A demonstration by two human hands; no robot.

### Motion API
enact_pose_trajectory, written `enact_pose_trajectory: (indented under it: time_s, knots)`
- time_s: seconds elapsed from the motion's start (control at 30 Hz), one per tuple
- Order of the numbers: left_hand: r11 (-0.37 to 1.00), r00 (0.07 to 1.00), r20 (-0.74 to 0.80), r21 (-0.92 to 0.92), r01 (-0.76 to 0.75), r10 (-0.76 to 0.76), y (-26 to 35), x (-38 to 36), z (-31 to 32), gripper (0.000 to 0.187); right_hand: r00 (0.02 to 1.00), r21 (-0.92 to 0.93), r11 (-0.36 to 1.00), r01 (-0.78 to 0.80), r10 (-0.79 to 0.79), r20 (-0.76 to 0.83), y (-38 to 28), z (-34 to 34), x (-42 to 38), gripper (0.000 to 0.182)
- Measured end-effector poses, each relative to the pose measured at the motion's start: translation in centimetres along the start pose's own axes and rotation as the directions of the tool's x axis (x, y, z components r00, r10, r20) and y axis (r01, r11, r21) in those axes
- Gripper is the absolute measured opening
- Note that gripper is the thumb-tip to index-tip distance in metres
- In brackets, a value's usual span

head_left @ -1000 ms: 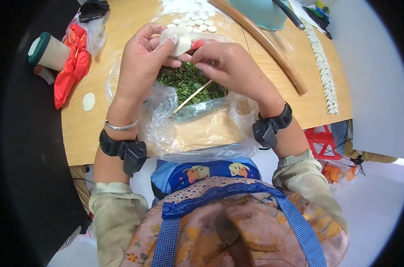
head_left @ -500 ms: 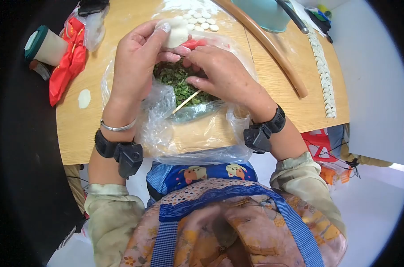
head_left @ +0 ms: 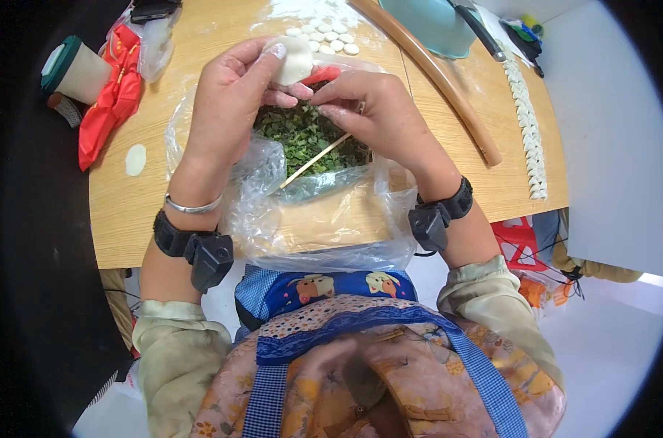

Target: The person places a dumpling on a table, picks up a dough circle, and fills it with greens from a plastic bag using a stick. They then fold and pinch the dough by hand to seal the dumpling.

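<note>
Head view is showing the left hand (head_left: 225, 102) curling its fingers around one soft white dough wrapper (head_left: 295, 60), while the right hand (head_left: 371, 109) is pinching that wrapper's near edge. Both are hovering over one clear crinkly plastic bag (head_left: 324, 219) of chopped greens (head_left: 306, 139), with one thin wooden stick (head_left: 313, 160) lying in it. Small round dough pieces (head_left: 328, 40) are sitting farther back on the wooden worktop (head_left: 141, 212).

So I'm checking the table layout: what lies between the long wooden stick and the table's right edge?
In the head view, a row of folded dumplings lies on the table between the wooden stick and that edge.
</note>
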State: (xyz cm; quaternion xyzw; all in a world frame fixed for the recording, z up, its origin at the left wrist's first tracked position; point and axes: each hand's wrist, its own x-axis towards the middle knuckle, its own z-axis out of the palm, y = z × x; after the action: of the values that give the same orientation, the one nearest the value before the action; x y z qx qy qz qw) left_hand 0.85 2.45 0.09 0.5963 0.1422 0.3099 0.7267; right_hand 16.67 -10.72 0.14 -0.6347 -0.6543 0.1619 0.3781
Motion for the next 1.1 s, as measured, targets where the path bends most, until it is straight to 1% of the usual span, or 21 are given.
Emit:
enact_pose_trajectory:
  time_s: [0.07,0.13,0.17,0.23,0.27,0.33,0.37,0.43,0.47,0.5,0.57,0.63,0.67,0.73,0.77,0.83,0.87,0.93,0.97,1.03,1.1]
  knots:
    - [1.000,1.000,0.002,0.022,0.007,-0.007,0.0,0.0,0.0,0.027,1.000,0.028,1.000,-0.011,0.012,-0.010,0.4,-0.1,0.0,0.017]
    - [0.999,1.000,0.003,0.044,0.012,-0.012,-0.1,0.0,-0.1,0.028,0.994,0.144,0.984,-0.105,0.109,-0.015,0.4,-0.3,0.0,0.015]
    - [0.998,1.000,0.001,0.059,0.017,-0.017,-0.2,0.0,-0.1,0.028,0.994,0.144,0.984,-0.104,0.108,-0.016,0.4,-0.4,0.0,0.015]
    - [0.997,1.000,0.001,0.075,0.020,-0.020,-0.3,0.1,-0.1,0.028,0.986,0.178,0.970,-0.168,0.167,0.018,0.2,-0.7,0.0,0.013]
    - [0.997,1.000,-0.016,0.071,0.020,-0.019,-0.4,0.1,0.0,0.028,0.986,0.178,0.970,-0.167,0.167,0.016,0.2,-0.8,0.0,0.013]
    - [0.998,0.999,-0.032,0.067,0.019,-0.017,-0.5,0.1,0.1,0.029,0.969,0.329,0.913,-0.243,0.243,0.043,0.4,-0.9,0.1,0.013]
    - [0.997,0.999,-0.037,0.069,0.022,-0.019,-0.5,0.1,0.1,0.028,0.969,0.329,0.913,-0.243,0.243,0.042,0.6,-0.8,0.1,0.013]
    - [0.997,0.999,-0.042,0.071,0.023,-0.020,-0.4,0.1,0.1,0.028,0.977,0.519,0.836,-0.175,0.215,-0.016,0.8,-0.6,0.2,0.008]
    - [0.995,0.998,-0.040,0.093,0.042,-0.038,-0.4,0.0,0.0,0.027,0.977,0.519,0.836,-0.175,0.214,-0.016,0.9,-0.7,0.2,0.008]
    - [0.992,0.998,-0.037,0.114,0.060,-0.056,-0.3,0.0,0.0,0.027,0.977,0.558,0.811,-0.175,0.214,-0.003,0.8,-0.9,0.2,0.009]
    - [0.992,0.998,-0.039,0.115,0.059,-0.055,-0.3,0.0,0.1,0.027,0.977,0.596,0.783,-0.176,0.213,0.010,0.9,-1.1,0.2,0.010]
    - [0.991,0.998,-0.041,0.116,0.060,-0.055,-0.4,0.0,0.0,0.027,0.984,0.458,0.871,-0.175,0.170,0.053,1.1,-1.1,0.1,0.016]
    - [0.992,0.998,-0.040,0.114,0.060,-0.056,-0.5,0.1,0.0,0.028,0.984,0.458,0.871,-0.176,0.171,0.053,1.2,-1.1,0.0,0.016]
    - [0.992,0.998,-0.039,0.113,0.061,-0.057,-0.4,0.0,0.0,0.028,0.979,0.251,0.949,-0.190,0.163,0.122,0.9,-1.0,-0.1,0.024]
    - [0.993,0.998,-0.034,0.106,0.058,-0.054,-0.4,0.0,0.0,0.028,0.979,0.252,0.949,-0.190,0.164,0.121,0.7,-1.0,-0.2,0.024]
    - [0.993,0.998,-0.031,0.100,0.055,-0.052,-0.3,0.0,0.1,0.028,0.990,-0.010,0.994,-0.109,0.110,0.092,-0.2,-1.1,-0.3,0.033]
    - [0.994,0.998,-0.035,0.098,0.057,-0.054,-0.2,-0.1,0.1,0.028,0.990,-0.009,0.994,-0.109,0.109,0.093,-0.2,-1.0,-0.3,0.033]
    - [0.994,0.998,-0.041,0.096,0.059,-0.055,-0.2,-0.1,0.1,0.028,0.991,-0.131,0.989,-0.073,0.087,0.101,-0.2,-0.8,-0.2,0.040]
    - [0.994,0.998,-0.039,0.098,0.056,-0.052,-0.1,-0.1,0.1,0.028,0.991,-0.131,0.989,-0.073,0.087,0.101,-0.2,-0.7,-0.2,0.040]
    - [0.994,0.998,-0.036,0.100,0.053,-0.049,-0.2,-0.1,0.1,0.028,0.993,-0.212,0.977,-0.020,0.045,0.113,-0.3,-0.6,-0.4,0.043]
    - [0.994,0.998,-0.027,0.092,0.060,-0.058,-0.2,-0.1,0.1,0.027,0.994,-0.231,0.973,-0.001,0.026,0.102,-0.4,-0.6,-0.4,0.042]
